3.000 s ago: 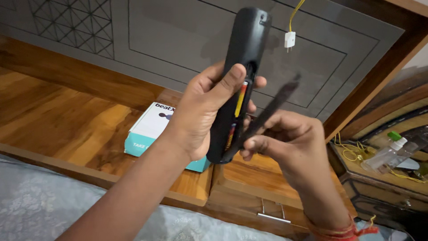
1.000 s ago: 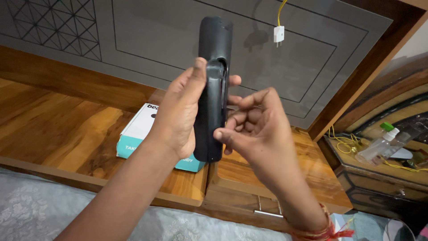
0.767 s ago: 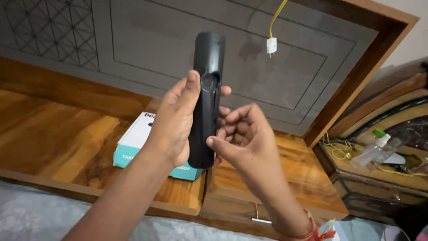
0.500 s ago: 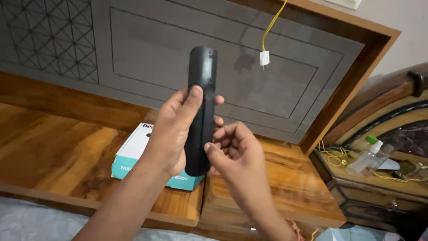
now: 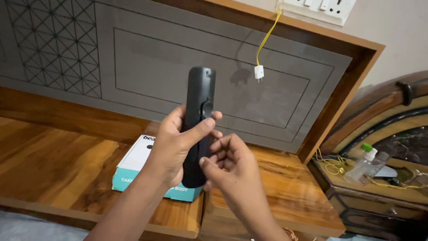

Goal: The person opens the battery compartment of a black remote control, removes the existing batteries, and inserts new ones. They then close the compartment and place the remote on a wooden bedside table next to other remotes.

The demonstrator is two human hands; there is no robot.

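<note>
A black remote control (image 5: pixel 197 125) is held upright at mid-frame, over the wooden headboard shelf (image 5: pixel 58 151), not resting on anything. The left hand (image 5: pixel 176 149) is wrapped closed around its lower half, thumb laid across the back just under a round dimple. The right hand (image 5: pixel 232 163) is half curled at the remote's lower right edge, thumb tip pressed on the body near the bottom end; whether the other fingers grip or only touch cannot be told.

Progress, as judged: the back face shows as one unbroken black surface, no open compartment and no loose cover seen, so the back looks shut already. What seems left is at most a last press to seat it, then setting the remote down. Whether the cover is fully latched cannot be told.

Orientation: long axis runs near vertical in the frame, leaning slightly right at the top. Rounded top end points to the upper frame, toward the grey headboard panel (image 5: pixel 147 58); bottom end points down, above a teal and white box (image 5: pixel 142 167). Back face is turned to the camera; buttons are hidden.
</note>
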